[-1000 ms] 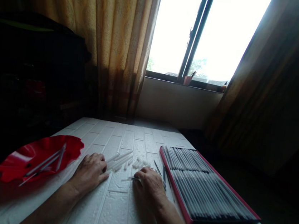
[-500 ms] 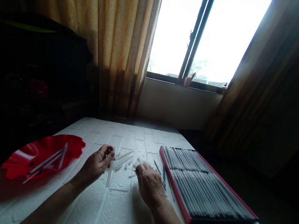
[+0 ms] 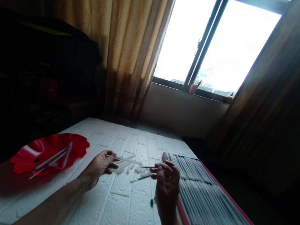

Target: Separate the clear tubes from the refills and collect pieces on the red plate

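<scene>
My left hand (image 3: 100,166) pinches one end of a clear tube (image 3: 127,159), which points right over a loose pile of clear tubes (image 3: 123,167) on the white brick-patterned table. Across from it, my right hand (image 3: 167,181) is closed on a thin dark refill (image 3: 147,167) whose tip points left toward the tube's end. Another dark refill (image 3: 146,177) lies just below. A small black cap (image 3: 152,202) rests on the table by my right wrist. Whether the tube and the held refill touch is too small to tell.
A red wavy-rimmed bowl (image 3: 80,140) with several pens stands at the left. On the right is a shallow pink-edged box (image 3: 186,212) filled with rows of pens. Behind the table are curtains (image 3: 130,45) and a window with a small pink cup (image 3: 193,89) on its sill.
My right hand has risen from the table and turned, now with a dark refill in its fingers. The tube in my left hand has swung from hanging down to lying nearly level. The view has shifted slightly.
</scene>
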{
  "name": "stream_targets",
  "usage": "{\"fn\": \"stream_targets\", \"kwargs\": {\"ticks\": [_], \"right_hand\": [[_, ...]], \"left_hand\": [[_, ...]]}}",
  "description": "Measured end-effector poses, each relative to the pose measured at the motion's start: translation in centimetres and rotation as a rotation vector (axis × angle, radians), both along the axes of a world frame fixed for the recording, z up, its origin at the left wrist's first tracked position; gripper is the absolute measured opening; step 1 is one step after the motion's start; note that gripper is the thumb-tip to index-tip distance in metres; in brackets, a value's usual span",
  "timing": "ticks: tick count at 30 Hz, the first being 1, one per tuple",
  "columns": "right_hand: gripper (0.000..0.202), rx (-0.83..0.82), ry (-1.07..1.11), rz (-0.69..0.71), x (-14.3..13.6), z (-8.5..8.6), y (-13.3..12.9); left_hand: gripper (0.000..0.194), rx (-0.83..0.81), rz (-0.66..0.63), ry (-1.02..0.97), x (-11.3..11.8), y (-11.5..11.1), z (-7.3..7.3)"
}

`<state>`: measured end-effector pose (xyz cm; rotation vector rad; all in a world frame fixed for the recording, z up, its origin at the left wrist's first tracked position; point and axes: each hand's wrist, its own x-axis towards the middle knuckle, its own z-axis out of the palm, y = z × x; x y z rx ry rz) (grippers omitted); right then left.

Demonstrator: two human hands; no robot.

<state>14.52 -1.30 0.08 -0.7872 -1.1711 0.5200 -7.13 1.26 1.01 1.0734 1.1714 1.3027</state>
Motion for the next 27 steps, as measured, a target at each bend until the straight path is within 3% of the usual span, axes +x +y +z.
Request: {"fn": "stream_targets", "kwargs": {"ticks": [22, 27], "right_hand": [[0.019, -0.009, 0.078, 0.054, -0.1, 0.1, 0.2], [0.029, -0.166, 0.284, 0.111, 1.3, 0.1, 1.5]], "left_hand": [[0.044, -0.056, -0.034, 0.017, 0.4, 0.1, -0.5], [0.045, -0.148, -0.243, 0.119, 0.6, 0.2, -1.1]]}}
